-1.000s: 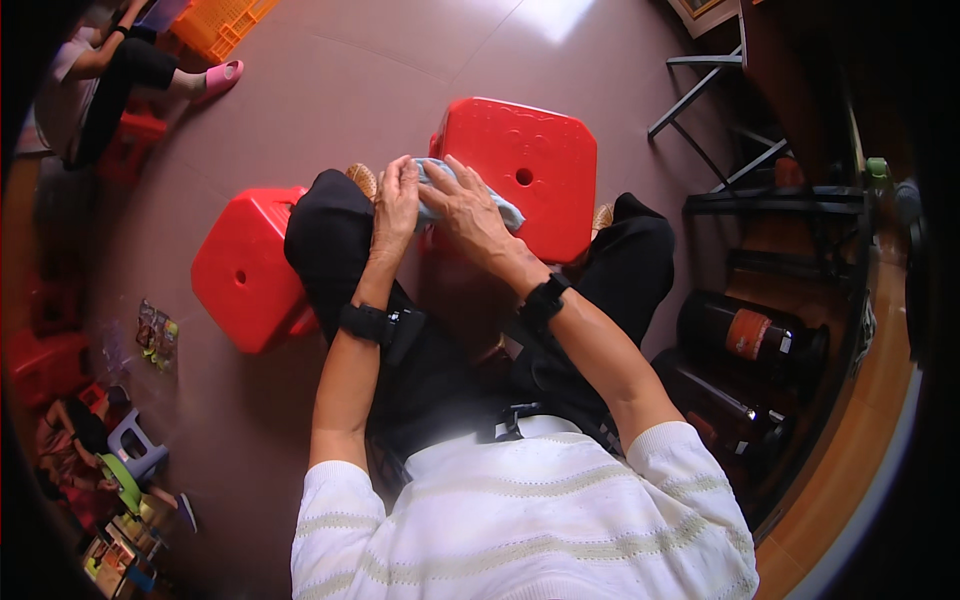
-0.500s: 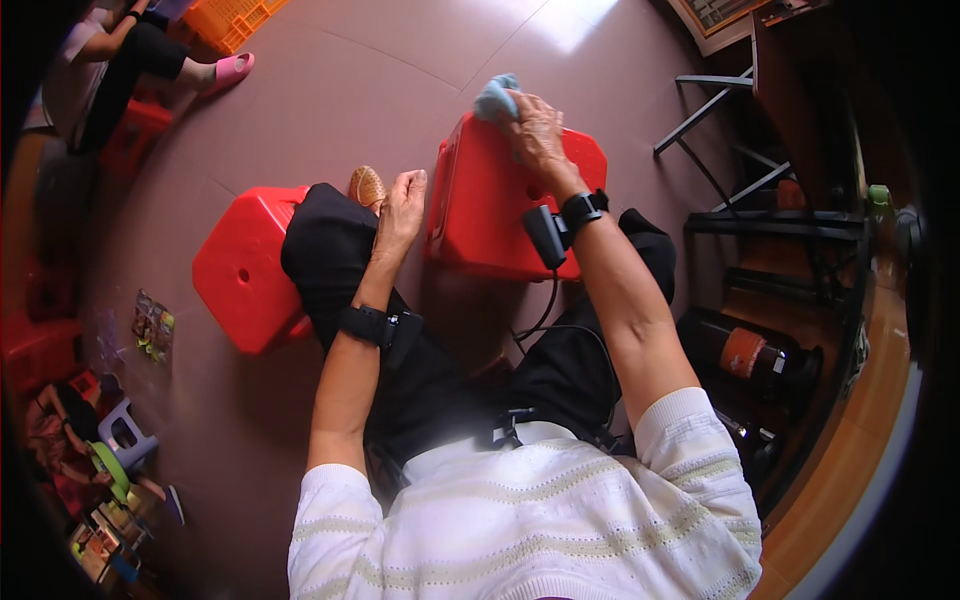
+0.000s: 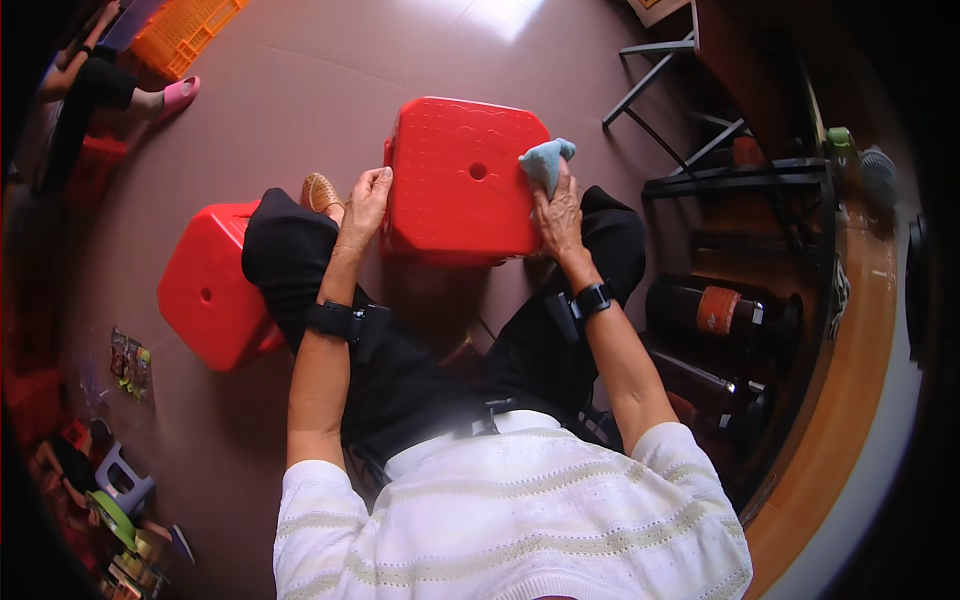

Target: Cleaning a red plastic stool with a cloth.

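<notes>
A red plastic stool [image 3: 450, 205] with a small round hole in its top stands before me, between my knees. My right hand [image 3: 560, 215] is closed on a light-blue cloth [image 3: 545, 160] at the stool's right edge; part of the cloth lies hidden under the fingers. At the opposite edge, my left hand [image 3: 366, 205] has its fingers curled against the stool's left side, the fingertips partly out of sight. Both wrists carry black straps with small dark boxes.
Another red stool [image 3: 210, 290] lies beside my left knee. At right are a dark folding table [image 3: 740, 80] and a shelf with large dark jars [image 3: 715, 305]. Far left, a person with a pink shoe [image 3: 178, 97] sits near an orange crate [image 3: 185, 35]. A small colourful packet [image 3: 130, 362] lies on the floor.
My right hand with the cloth has come from the stool's far edge to its right edge. My left hand has closed the gap to the stool's left side. The stool has turned slightly.
</notes>
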The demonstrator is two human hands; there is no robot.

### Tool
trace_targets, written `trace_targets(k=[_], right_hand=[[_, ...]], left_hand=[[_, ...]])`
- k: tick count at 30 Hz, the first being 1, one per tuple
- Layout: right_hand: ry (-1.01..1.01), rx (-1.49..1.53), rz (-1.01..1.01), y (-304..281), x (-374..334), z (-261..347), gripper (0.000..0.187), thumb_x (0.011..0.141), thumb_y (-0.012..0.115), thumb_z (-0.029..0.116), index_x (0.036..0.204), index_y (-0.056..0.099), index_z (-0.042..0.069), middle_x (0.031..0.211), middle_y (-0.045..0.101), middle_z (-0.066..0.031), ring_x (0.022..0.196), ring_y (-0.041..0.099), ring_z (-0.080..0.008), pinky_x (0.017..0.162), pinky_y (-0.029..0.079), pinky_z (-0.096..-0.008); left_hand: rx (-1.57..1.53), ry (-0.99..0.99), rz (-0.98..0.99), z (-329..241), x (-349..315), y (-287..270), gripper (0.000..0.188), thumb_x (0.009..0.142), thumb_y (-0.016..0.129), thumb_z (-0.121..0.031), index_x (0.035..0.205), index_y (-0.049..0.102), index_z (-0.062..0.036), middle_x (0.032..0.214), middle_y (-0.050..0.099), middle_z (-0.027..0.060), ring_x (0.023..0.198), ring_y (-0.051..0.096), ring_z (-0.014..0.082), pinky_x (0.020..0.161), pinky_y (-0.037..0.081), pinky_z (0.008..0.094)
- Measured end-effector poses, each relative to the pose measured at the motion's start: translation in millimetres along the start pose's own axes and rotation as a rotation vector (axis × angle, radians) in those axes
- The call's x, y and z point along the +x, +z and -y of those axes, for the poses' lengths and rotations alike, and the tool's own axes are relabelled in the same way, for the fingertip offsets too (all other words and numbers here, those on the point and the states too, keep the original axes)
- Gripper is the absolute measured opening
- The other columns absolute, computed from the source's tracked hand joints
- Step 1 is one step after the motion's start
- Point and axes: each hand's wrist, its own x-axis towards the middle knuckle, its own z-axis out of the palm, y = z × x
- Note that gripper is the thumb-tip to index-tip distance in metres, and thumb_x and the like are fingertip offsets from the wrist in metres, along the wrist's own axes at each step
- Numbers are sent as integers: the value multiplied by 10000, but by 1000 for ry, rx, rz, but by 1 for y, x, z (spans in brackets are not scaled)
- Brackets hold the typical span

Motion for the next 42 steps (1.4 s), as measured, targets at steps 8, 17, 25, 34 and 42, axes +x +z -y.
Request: trace_targets(k=[8, 17, 25, 34, 42], right_hand=[[-284, -311, 52, 1, -68, 40, 693, 827, 647, 368, 1397, 354, 106, 1463, 251, -207, 1343, 229, -433, 1062, 244, -539], [-543, -103, 282, 57, -51, 126, 570, 798, 654, 239, 1330, 454, 188, 1453, 327, -140, 1370, 237, -375, 1098, 216, -536], [-484, -234, 197, 83, 55, 121, 628, 813, 646, 201, 1378, 373, 193, 1459, 307, -136, 1359, 244, -391, 1084, 238, -550], [-245, -343, 36, 36, 114, 24, 530, 892, 541, 230, 1384, 358, 158, 1408, 371, -166, 1306, 332, -368, 1093, 262, -462], [-217, -344, 33, 1, 25, 0, 577, 884, 575, 255, 1388, 338, 105, 1420, 334, -215, 1313, 301, -417, 1099, 253, -453]], left_hand=[[49, 52, -41, 8, 11, 12, 497, 961, 451, -458, 1232, 495, -45, 1061, 569, 33, 961, 522, 118, 804, 426, 289], [-28, 90, -29, 9, 8, 4, 512, 956, 449, -472, 1206, 516, -30, 1060, 600, 105, 998, 555, 185, 844, 446, 320], [-68, -58, -29, -5, -6, -4, 568, 950, 411, -525, 1297, 419, -75, 1140, 593, 145, 1030, 588, 239, 824, 461, 338], [-84, -69, 33, -20, -13, -7, 606, 942, 400, -553, 1270, 444, -46, 1089, 603, 146, 988, 599, 219, 812, 469, 325], [-71, -51, 31, -18, -12, -3, 578, 948, 408, -532, 1255, 462, -45, 1074, 600, 113, 967, 597, 193, 807, 472, 323]])
